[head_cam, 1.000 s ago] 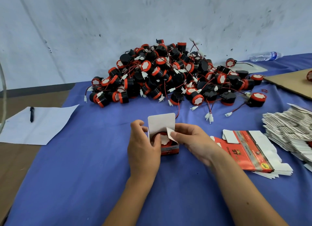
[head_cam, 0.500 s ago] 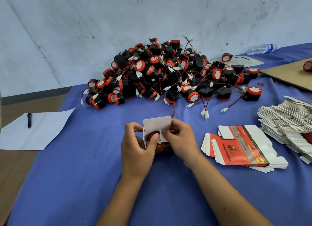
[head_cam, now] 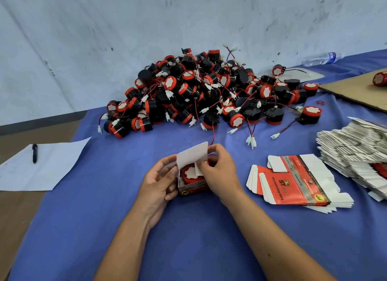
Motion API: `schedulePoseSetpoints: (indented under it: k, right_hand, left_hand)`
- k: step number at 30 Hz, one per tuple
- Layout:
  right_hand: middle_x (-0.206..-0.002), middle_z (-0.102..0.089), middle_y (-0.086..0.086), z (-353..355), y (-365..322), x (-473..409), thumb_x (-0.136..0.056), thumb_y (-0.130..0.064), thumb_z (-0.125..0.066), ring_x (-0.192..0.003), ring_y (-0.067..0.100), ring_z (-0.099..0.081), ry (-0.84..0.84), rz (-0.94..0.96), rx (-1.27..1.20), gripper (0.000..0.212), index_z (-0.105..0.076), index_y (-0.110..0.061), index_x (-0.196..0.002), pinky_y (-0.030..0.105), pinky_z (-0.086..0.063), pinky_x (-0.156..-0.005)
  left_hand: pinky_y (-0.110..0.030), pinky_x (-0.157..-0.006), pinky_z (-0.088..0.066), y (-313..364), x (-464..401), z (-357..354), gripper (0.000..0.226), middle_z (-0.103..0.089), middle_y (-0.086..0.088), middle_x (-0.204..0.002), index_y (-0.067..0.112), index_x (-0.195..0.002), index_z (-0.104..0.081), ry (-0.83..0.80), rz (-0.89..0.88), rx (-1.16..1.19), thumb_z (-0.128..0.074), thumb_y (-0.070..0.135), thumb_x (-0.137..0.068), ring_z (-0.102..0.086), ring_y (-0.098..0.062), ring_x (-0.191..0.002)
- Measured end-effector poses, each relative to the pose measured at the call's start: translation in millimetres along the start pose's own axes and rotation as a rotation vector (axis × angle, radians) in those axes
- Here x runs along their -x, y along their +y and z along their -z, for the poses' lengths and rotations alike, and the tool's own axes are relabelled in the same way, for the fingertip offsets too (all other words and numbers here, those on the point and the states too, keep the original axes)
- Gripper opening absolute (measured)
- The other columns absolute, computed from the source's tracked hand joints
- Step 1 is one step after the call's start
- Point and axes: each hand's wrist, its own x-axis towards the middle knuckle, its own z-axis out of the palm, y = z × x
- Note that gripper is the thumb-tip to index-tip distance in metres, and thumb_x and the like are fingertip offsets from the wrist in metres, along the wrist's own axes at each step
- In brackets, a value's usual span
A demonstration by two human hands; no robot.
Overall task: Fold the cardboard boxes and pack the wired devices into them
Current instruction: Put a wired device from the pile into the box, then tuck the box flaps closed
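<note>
While both hands (head_cam: 159, 182) (head_cam: 217, 171) grip the box (head_cam: 193, 187) — its side flap (head_cam: 198, 168) now folds inward.

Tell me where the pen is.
In the head view, the pen lies far left on the white paper sheet, left of the blue tablecloth.

A scuffed pale wall (head_cam: 146, 29) rises behind the blue-clothed table (head_cam: 104, 218), over brown floor (head_cam: 12, 218).
</note>
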Motion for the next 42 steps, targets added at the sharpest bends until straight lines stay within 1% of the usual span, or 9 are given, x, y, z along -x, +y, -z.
schedulePoseSetpoints:
  k: [6, 13, 18, 24, 27, 30, 33, 36, 42]
  right_hand:
    - [-0.091, -0.069, 0.009, 0.3, -3.6, -6.6, -0.083, -0.027, -0.075, -0.088, 0.030, -0.069, 0.053, -0.067, 0.059, 0.032, -0.045, -0.020, -0.093, 0.052, -0.058, -0.074]
    - [-0.087, -0.068, -0.001, -0.6, -0.4, -4.9, -0.086, -0.028, -0.073, -0.081, 0.018, -0.069, 0.061, 0.001, 0.106, 0.028, -0.046, -0.026, -0.095, 0.046, -0.060, -0.070]
    - [-0.081, -0.061, -0.008, -1.0, 5.0, 1.2, -0.091, -0.028, -0.073, -0.069, 0.003, -0.057, 0.067, 0.120, 0.142, 0.031, -0.042, -0.027, -0.087, 0.029, -0.053, -0.060]
    - [-0.100, -0.073, -0.004, 5.3, 3.2, 4.1, -0.097, 0.002, -0.057, -0.099, 0.016, -0.069, -0.168, 0.244, -0.020, 0.028, -0.067, -0.021, -0.110, 0.039, -0.058, -0.085]
    - [-0.100, -0.075, 0.001, 14.7, 0.7, 5.6, -0.086, -0.003, -0.053, -0.099, 0.020, -0.071, -0.319, 0.138, -0.141, 0.030, -0.078, -0.018, -0.094, 0.034, -0.057, -0.085]
    - [-0.118, -0.073, 0.004, 27.4, 2.6, 2.1, -0.078, -0.012, -0.042, -0.114, 0.027, -0.068, -0.465, 0.029, -0.234, 0.044, -0.077, -0.005, -0.104, 0.041, -0.054, -0.096]
    - [-0.120, -0.072, -0.004, 33.9, -0.2, 3.5, -0.091, -0.034, -0.055, -0.114, 0.020, -0.067, -0.496, 0.077, -0.109, 0.036, -0.077, -0.013, -0.107, 0.038, -0.052, -0.098]
    - [-0.114, -0.070, -0.010, 33.7, 2.8, 5.3, -0.088, -0.032, -0.080, -0.103, 0.014, -0.069, -0.481, 0.182, 0.124, 0.016, -0.071, -0.029, -0.102, 0.035, -0.058, -0.090]
    - [-0.111, -0.066, -0.009, 32.9, 6.3, 5.4, -0.081, -0.032, -0.088, -0.102, 0.015, -0.066, -0.435, 0.361, 0.238, 0.033, -0.069, -0.025, -0.107, 0.034, -0.057, -0.085]
  left_hand:
    - [-0.015, -0.039, -0.032, 1.8, -5.2, 6.9, 0.028, -0.067, -0.004, -0.083, 0.020, -0.112, -0.077, -0.061, 0.097, 0.020, -0.074, 0.019, -0.084, -0.041, -0.007, -0.053]
    - [-0.015, -0.041, -0.037, 1.4, -6.0, 10.2, 0.044, -0.072, -0.009, -0.095, 0.010, -0.122, -0.070, -0.051, 0.136, 0.120, -0.078, 0.017, -0.079, -0.054, -0.006, -0.061]
    - [-0.019, -0.049, -0.041, 1.0, -3.3, -11.6, 0.028, -0.078, -0.001, -0.096, 0.015, -0.109, -0.072, 0.102, 0.061, -0.241, -0.081, 0.008, -0.084, -0.066, -0.010, -0.069]
    - [-0.012, -0.048, -0.044, -4.1, -0.1, -26.4, 0.030, -0.078, -0.001, -0.096, 0.017, -0.100, -0.073, 0.152, -0.122, -0.249, -0.071, -0.009, -0.087, -0.067, -0.009, -0.065]
    - [-0.016, -0.051, -0.047, -9.0, -0.7, -26.9, 0.035, -0.079, 0.003, -0.095, 0.020, -0.084, -0.077, 0.173, -0.158, -0.264, -0.070, -0.014, -0.084, -0.071, -0.012, -0.071]
    - [-0.018, -0.054, -0.051, -9.2, 2.6, -25.7, 0.047, -0.079, 0.005, -0.103, 0.023, -0.080, -0.079, 0.165, -0.124, -0.287, -0.057, -0.019, -0.084, -0.076, -0.014, -0.084]
    - [-0.033, -0.068, -0.057, -1.5, 0.8, -6.6, 0.047, -0.076, -0.001, -0.120, 0.016, -0.088, -0.080, 0.003, 0.018, -0.208, -0.044, -0.014, -0.090, -0.073, -0.022, -0.085]
    - [-0.035, -0.073, -0.059, 5.4, 2.1, 8.3, 0.028, -0.072, -0.007, -0.129, 0.004, -0.101, -0.076, -0.149, 0.110, -0.050, -0.050, 0.004, -0.095, -0.057, -0.024, -0.080]
    - [-0.037, -0.069, -0.061, -3.2, 0.5, 9.6, 0.041, -0.075, 0.000, -0.111, 0.027, -0.116, -0.072, -0.172, -0.171, -0.564, -0.089, 0.018, -0.079, -0.061, -0.023, -0.067]
